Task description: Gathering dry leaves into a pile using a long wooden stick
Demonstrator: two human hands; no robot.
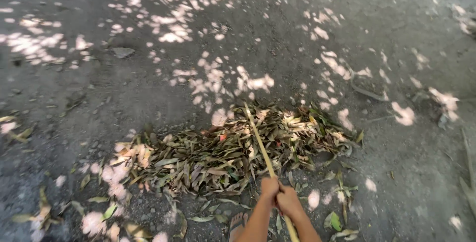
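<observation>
Both of my hands grip a long thin wooden stick (259,140), the handle of a broom or rake, at the bottom of the view. My left hand (269,188) sits a little higher on the stick than my right hand (289,201), and the two touch. The stick reaches up and to the left over a wide pile of dry leaves (218,157) on the dark ground. Its far end lies at the pile's far edge, and the head of the tool is not visible.
My foot in a sandal (238,223) stands just left of my arms. Loose leaves (337,219) lie scattered near me and at the left edge (15,128). A flat stone (123,52) rests far left. Dappled sunlight covers the grey ground.
</observation>
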